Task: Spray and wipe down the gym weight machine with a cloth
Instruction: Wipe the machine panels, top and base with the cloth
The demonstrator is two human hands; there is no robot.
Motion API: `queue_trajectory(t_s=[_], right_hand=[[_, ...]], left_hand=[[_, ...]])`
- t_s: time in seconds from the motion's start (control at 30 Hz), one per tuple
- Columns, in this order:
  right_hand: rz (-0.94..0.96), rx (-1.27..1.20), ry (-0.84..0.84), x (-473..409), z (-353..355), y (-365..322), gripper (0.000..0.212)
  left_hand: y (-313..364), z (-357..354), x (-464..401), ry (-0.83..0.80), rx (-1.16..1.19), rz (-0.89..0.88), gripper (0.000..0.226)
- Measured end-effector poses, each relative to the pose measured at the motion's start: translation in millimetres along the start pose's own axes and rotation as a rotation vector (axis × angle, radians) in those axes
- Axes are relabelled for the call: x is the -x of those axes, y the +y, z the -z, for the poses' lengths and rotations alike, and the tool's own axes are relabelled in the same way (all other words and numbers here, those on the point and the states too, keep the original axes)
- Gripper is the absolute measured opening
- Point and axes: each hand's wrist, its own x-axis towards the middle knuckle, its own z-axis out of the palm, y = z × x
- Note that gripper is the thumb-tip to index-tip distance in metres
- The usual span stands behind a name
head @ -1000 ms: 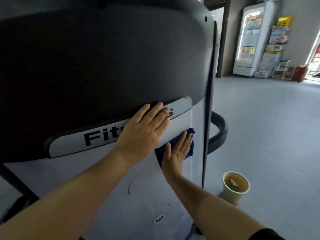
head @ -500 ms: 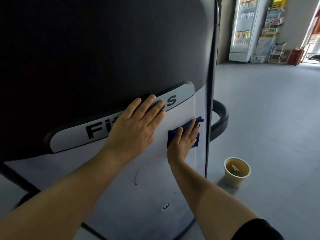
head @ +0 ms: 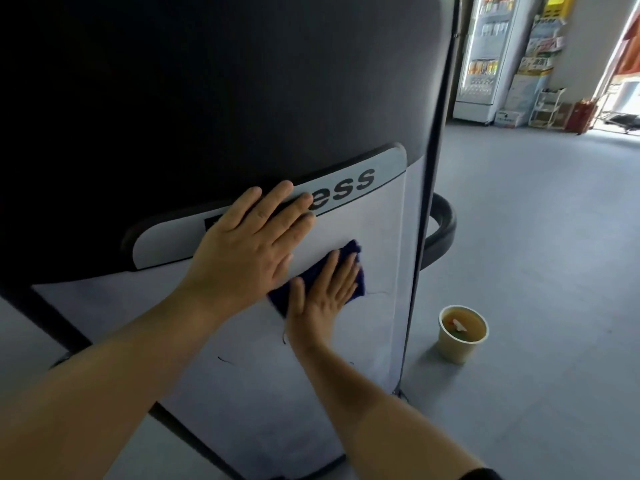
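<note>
The weight machine's shroud [head: 214, 98] fills the left of the view, dark above and pale grey below, with a white curved name strip [head: 349, 185] across it. My left hand [head: 249, 247] lies flat with straight fingers over the strip's lettering. My right hand [head: 322, 296] presses a dark blue cloth [head: 353, 252] flat against the pale panel just below and to the right of my left hand. Most of the cloth is hidden under my palm. No spray bottle is in view.
A black curved bar [head: 441, 226] sticks out from the machine's right edge. A paper cup [head: 462, 332] of brownish liquid stands on the grey floor beside it. A drinks fridge [head: 485, 53], a leaflet rack [head: 540, 50] and boxes stand at the far wall.
My right hand has slid the cloth leftwards across the pale panel, away from its right edge and closer to my left hand. My left hand has shifted left along the strip, uncovering more letters.
</note>
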Motion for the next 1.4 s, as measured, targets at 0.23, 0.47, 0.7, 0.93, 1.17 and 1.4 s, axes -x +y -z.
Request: queue_trajectory(t_s=[0.23,0.47,0.7,0.93,1.17,1.4], right_hand=[[-0.264,-0.201,0.227,-49,13,5,0.077],[-0.245,-0.16,0.21,35,-47,-31,0.073],[-0.098,-0.051,0.147,114,-111,-72,0.083],[0.287,0.297,-0.171,180,-170,-102,0.08],[0.797,0.567,-0.182,142,-145,-96,0.114],[0.974,0.663,-0.121,127,-135,-83,0.088]], left_hand=[[-23,-1,32,0.021,-0.02,-0.028,0.06],[-33,-1,57,0.044,0.001,-0.018,0.06],[-68,-18,118,0.123,-0.026,0.017,0.057],[-96,-22,180,0.066,0.01,0.066,0.053],[-114,-37,222,0.128,0.084,0.164,0.056],[-99,-54,239,0.241,0.216,0.296,0.053]])
